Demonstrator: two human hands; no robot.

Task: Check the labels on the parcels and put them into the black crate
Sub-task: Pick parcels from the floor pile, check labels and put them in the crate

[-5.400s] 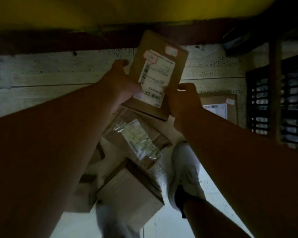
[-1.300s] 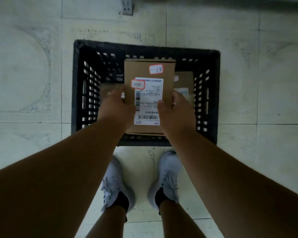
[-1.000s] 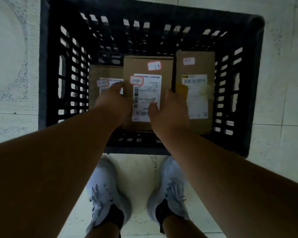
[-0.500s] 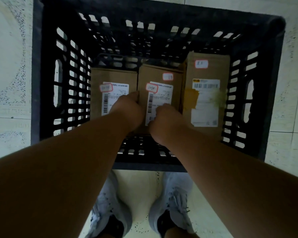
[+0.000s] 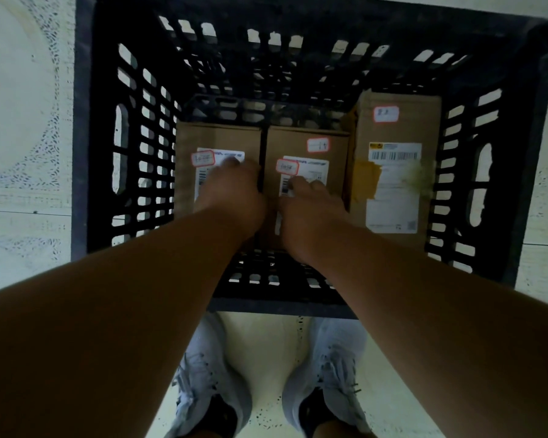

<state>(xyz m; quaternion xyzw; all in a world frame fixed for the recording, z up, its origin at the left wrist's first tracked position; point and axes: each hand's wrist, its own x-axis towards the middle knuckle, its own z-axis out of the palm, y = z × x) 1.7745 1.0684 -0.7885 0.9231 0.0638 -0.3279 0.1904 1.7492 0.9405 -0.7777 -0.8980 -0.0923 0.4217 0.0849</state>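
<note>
- Your two hands reach down into the black crate [image 5: 86,147] on the pale tiled floor [image 5: 19,121], where three brown parcels lie flat, side by side, labels up.
- The middle parcel [image 5: 307,153] sits on the crate bottom between the left parcel [image 5: 217,137] and the larger right parcel [image 5: 396,131], its long axis running away from you, toward the far wall of the crate.
- Your right hand [image 5: 312,210] rests on the near half of the middle parcel, covering the lower part of its white label [image 5: 310,169]; the fingers curve down onto the top face, and you cannot tell from here whether they still pinch an edge or merely press.
- Your left hand [image 5: 234,194] lies over the dark seam between the left and middle parcels, fingertips reaching onto the left parcel's label; its grip is equally unclear, the fingers bent over and partly hidden.
- The parcel looks seated, so the likely next move is straight up and back toward you: both hands are directly above the cardboard, with the near crate wall below your wrists.
- Your right hand is the nearer one to the middle parcel; your pale shoes [image 5: 209,384] stand just outside the near rim.
</note>
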